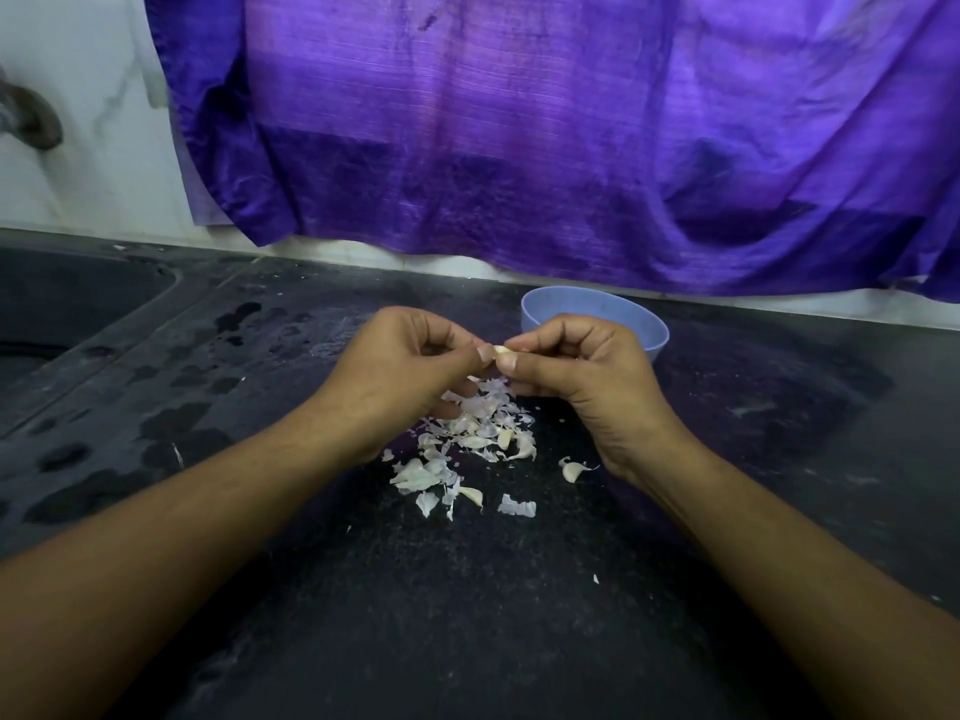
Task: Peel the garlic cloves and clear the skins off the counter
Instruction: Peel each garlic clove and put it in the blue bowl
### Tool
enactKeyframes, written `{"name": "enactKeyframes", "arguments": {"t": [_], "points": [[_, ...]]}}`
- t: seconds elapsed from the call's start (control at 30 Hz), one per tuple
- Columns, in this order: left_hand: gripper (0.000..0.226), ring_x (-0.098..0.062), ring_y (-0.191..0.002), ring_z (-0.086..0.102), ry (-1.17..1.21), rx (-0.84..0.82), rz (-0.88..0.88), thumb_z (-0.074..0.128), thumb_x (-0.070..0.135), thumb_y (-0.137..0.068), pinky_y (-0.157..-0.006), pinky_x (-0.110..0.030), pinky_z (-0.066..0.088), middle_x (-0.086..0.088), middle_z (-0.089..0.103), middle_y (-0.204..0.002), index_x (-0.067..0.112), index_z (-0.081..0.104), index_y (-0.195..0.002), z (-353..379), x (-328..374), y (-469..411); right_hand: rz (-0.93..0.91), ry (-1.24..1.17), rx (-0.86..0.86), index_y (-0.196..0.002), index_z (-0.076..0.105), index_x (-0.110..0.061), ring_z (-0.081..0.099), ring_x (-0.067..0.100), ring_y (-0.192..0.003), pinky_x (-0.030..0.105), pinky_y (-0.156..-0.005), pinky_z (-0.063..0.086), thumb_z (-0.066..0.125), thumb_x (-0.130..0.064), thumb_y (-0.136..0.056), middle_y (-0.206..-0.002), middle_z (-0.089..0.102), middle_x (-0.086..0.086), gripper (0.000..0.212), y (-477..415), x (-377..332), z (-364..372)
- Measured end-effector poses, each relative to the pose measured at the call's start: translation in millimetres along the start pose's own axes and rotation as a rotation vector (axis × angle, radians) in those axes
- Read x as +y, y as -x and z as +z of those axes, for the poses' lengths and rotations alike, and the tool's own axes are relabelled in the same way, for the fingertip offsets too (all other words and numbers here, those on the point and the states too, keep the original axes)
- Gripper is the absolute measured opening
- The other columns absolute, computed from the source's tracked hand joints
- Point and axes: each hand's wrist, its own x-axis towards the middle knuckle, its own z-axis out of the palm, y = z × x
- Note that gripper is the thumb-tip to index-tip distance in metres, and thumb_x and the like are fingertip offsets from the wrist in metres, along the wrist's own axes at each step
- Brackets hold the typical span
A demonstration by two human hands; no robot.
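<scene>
The worktop (467, 615) is black with fine grey speckles and darker wet blotches on its left part. The garlic skins (467, 439) are papery white, some tinged lilac. The garlic clove (501, 350) is cream. The bowl (597, 306) is plain pale blue. The cloth (519, 122) is vivid purple with a darker violet band low down. The wall (78, 70) is white with faint grey veining.

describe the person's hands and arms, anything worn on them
Both bare: the left hand and right hand show no gloves, rings or bracelets, and both forearms are uncovered to the frame edge, no sleeve or watch. Thumbnails short, unpainted.
</scene>
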Motion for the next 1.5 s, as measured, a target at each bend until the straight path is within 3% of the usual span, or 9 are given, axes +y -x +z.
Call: {"name": "enactKeyframes", "arguments": {"t": [0.13, 0.4, 0.53, 0.67, 0.8, 1.0, 1.17, 1.27, 1.5], "points": [[0.012, -0.015, -0.076, 0.071, 0.046, -0.015, -0.034, 0.072, 0.015, -0.096, -0.07, -0.037, 0.062, -0.01, 0.079, -0.09, 0.006, 0.078, -0.091, 3.2, 1.9, 1.9, -0.018, 0.009, -0.008, -0.08, 0.076, -0.008, 0.072, 0.024, -0.08, 0.037, -0.077, 0.06, 0.082, 0.002, -0.078, -0.086, 0.077, 0.016, 0.012, -0.2, -0.1, -0.7], [0.013, -0.014, -0.072, 0.071, -0.003, 0.065, 0.0, 0.073, 0.015, -0.093, -0.067, -0.037, 0.063, -0.005, 0.078, -0.08, 0.01, 0.077, -0.082, 5.6, -0.9, 2.0, -0.038, -0.006, -0.037, -0.088, 0.072, -0.005, 0.069, 0.015, -0.071, 0.027, -0.067, 0.059, 0.078, 0.005, -0.082, -0.079, 0.074, 0.009, 0.013, -1.1, 3.7, 1.7], [0.013, -0.024, -0.073, 0.074, -0.125, 0.062, 0.021, 0.072, 0.029, -0.082, -0.075, -0.053, 0.065, -0.007, 0.077, -0.075, 0.019, 0.076, -0.075, 4.3, -3.5, 2.1, -0.167, 0.239, -0.082, -0.1, 0.075, -0.009, 0.068, 0.022, -0.073, 0.034, -0.074, 0.059, 0.08, 0.0, -0.085, -0.084, 0.074, 0.01, 0.018, -4.4, 4.2, -2.2], [0.011, -0.021, -0.07, 0.075, -0.289, 0.101, 0.103, 0.072, 0.031, -0.083, -0.072, -0.05, 0.064, 0.001, 0.075, -0.067, 0.024, 0.076, -0.075, 3.5, -1.7, 3.0, -0.267, 0.447, -0.094, -0.098, 0.08, -0.015, 0.074, 0.018, -0.082, 0.035, -0.078, 0.062, 0.078, -0.006, -0.089, -0.086, 0.078, 0.001, 0.014, -4.0, 3.7, -4.1], [0.015, -0.017, -0.069, 0.074, -0.364, 0.096, 0.114, 0.071, 0.027, -0.089, -0.072, -0.047, 0.064, 0.004, 0.075, -0.069, 0.022, 0.075, -0.076, 1.7, -2.9, 1.5, -0.167, 0.158, -0.086, -0.098, 0.077, -0.004, 0.073, 0.014, -0.08, 0.026, -0.077, 0.059, 0.076, 0.001, -0.088, -0.089, 0.079, 0.007, 0.012, -3.3, 1.9, -1.2], [0.018, -0.01, -0.068, 0.072, -0.46, 0.074, 0.165, 0.065, 0.026, -0.095, -0.074, -0.043, 0.062, 0.008, 0.075, -0.072, 0.023, 0.075, -0.08, -0.5, -3.9, 0.9, 0.025, -0.163, -0.051, -0.097, 0.075, -0.009, 0.067, 0.012, -0.079, 0.034, -0.08, 0.061, 0.073, 0.0, -0.086, -0.089, 0.076, 0.003, 0.014, -6.7, -1.3, -5.5], [0.017, -0.015, -0.074, 0.074, -0.382, 0.066, 0.186, 0.07, 0.035, -0.096, -0.075, -0.048, 0.063, 0.006, 0.075, -0.074, 0.026, 0.076, -0.083, -2.8, -4.0, 0.4, 0.06, -0.111, -0.059, -0.1, 0.073, -0.006, 0.068, 0.017, -0.075, 0.032, -0.074, 0.061, 0.075, 0.0, -0.085, -0.085, 0.069, 0.012, 0.016, -6.8, 1.0, -6.7], [0.011, -0.016, -0.078, 0.074, -0.158, 0.021, 0.095, 0.072, 0.028, -0.095, -0.079, -0.053, 0.064, -0.001, 0.077, -0.084, 0.021, 0.077, -0.089, -0.6, -1.7, 0.7, 0.012, 0.002, -0.056, -0.097, 0.073, -0.006, 0.068, 0.02, -0.076, 0.033, -0.073, 0.06, 0.077, 0.002, -0.085, -0.084, 0.072, 0.013, 0.016, -5.4, 2.9, -5.5], [0.033, -0.012, -0.076, 0.071, 0.057, -0.071, -0.001, 0.08, 0.034, -0.078, -0.071, -0.038, 0.062, -0.009, 0.078, -0.094, 0.007, 0.078, -0.096, -0.7, -0.3, 1.3, -0.079, 0.037, -0.079, -0.096, 0.072, -0.002, 0.065, 0.023, -0.073, 0.031, -0.07, 0.057, 0.075, 0.007, -0.085, -0.08, 0.072, 0.013, 0.015, -4.2, 1.0, -3.8]]}}
